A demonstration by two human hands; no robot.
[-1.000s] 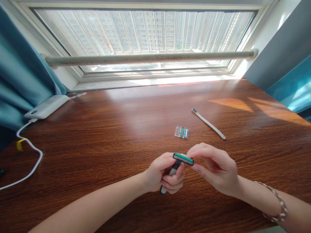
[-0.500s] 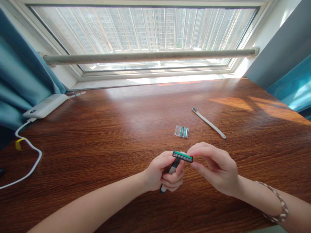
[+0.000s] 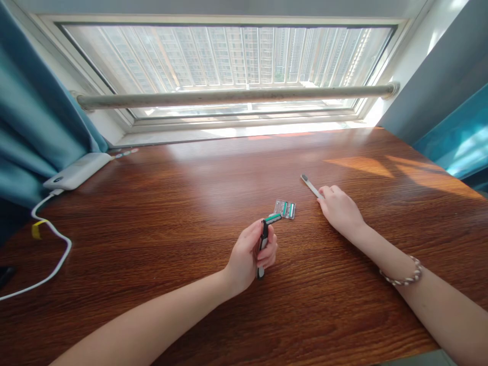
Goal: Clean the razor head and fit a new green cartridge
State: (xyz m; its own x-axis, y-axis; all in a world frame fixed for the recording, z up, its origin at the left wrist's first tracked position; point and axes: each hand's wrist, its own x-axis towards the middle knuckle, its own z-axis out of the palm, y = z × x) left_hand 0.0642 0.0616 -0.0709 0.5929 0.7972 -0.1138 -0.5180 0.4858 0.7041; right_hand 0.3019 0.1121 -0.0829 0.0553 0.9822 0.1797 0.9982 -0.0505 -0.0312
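Note:
My left hand is closed around the handle of a razor, whose head with a green strip points up and to the right. Out to the right, my right hand has its fingers closed over the handle of a toothbrush with a white handle and dark bristles. The lower part of that handle is hidden under the hand. Just beyond the razor head lies a small clear case holding two green-striped blade cartridges.
A white power bank with a white cable lies at the left, by a blue curtain. Behind the brown wooden table is a window with a horizontal pipe across it. A dark object shows at the left edge.
My right hand has left the razor head and moved right and forward onto the toothbrush. My left hand has turned the razor and shifted slightly forward. The view has tilted a little.

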